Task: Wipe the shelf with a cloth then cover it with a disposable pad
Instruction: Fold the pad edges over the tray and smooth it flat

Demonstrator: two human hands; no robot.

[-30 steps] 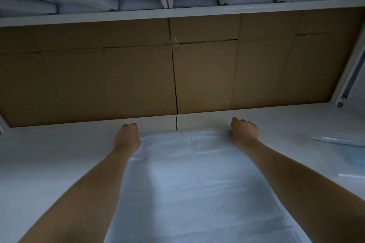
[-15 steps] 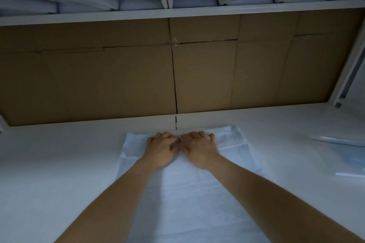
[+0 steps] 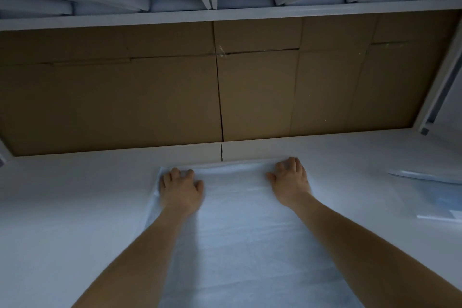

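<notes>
Both hands, left point(image 3: 180, 189) & right point(image 3: 290, 181), fingers spread flat, gripping nothing, pressing thin white disposable pad's point(image 3: 240, 232) far corners at white shelf's point(image 3: 75, 195) back edge, long axis front-to-back.

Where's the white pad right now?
The pad lies flat mid-shelf, its far edge near the cardboard back wall, under the left hand and right hand.
</notes>
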